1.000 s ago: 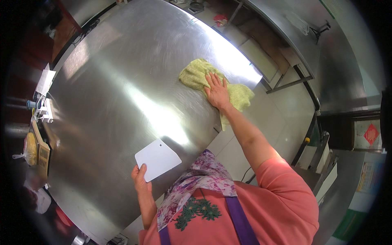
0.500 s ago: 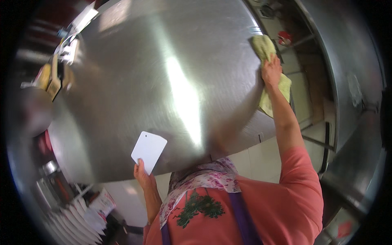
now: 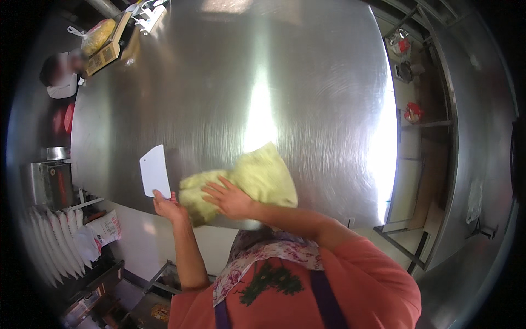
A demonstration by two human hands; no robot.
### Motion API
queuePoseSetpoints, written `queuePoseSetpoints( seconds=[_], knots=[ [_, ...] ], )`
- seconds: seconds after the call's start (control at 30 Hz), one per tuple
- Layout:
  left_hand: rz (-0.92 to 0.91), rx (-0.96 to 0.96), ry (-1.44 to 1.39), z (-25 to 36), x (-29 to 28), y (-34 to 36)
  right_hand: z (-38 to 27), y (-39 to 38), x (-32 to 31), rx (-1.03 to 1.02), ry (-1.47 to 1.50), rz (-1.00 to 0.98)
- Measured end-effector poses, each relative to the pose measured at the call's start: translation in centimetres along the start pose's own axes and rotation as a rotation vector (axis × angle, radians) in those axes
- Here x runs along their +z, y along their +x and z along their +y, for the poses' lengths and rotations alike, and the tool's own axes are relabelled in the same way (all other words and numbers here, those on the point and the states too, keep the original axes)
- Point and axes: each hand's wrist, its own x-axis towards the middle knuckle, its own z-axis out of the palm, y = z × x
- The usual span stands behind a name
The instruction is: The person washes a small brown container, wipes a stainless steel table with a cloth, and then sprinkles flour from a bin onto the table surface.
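Holding the white scraper (image 3: 154, 171) at 9 o'clock from mid-view with the left hand (image 3: 168, 207), with fingers (image 3: 158, 194) closed on its lower edge and left forearm (image 3: 189, 249) angled up from 7 o'clock. Resting palm-down with the right hand (image 3: 233, 200) on the rumpled yellow-green cloth (image 3: 264, 175), near 7 o'clock on the worktop (image 3: 329, 109), with fingers spread toward 10 o'clock and right forearm (image 3: 290, 218) slanting from 4 o'clock.

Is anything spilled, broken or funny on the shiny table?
No spill or damage stands out on the metal table. Only the yellow-green cloth looks messy, bunched under the right hand. The white scraper in the left hand looks whole.
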Motion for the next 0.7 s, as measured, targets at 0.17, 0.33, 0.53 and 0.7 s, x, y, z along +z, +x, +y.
queuePoseSetpoints(
  seconds=[0.17, 0.33, 0.53, 0.7],
  knots=[
    [0.132, 0.118, 0.166, -0.5, 3.5, 1.4, 16.2, 5.1, -9.0, 0.429, -0.298, 0.173],
    [0.158, 0.481, 0.590, -5.1, 2.4, 4.3, 32.9, -14.5, -18.2, 1.180, -0.628, 0.727],
    [0.104, 0.591, 0.873, -6.3, 1.4, 3.8, 28.4, -29.9, -14.8, 1.764, -0.590, 0.684],
    [0.141, 0.528, 1.070, -6.0, 2.2, 3.6, 18.8, -12.0, -11.6, 1.246, -0.308, 0.667]
  ],
)
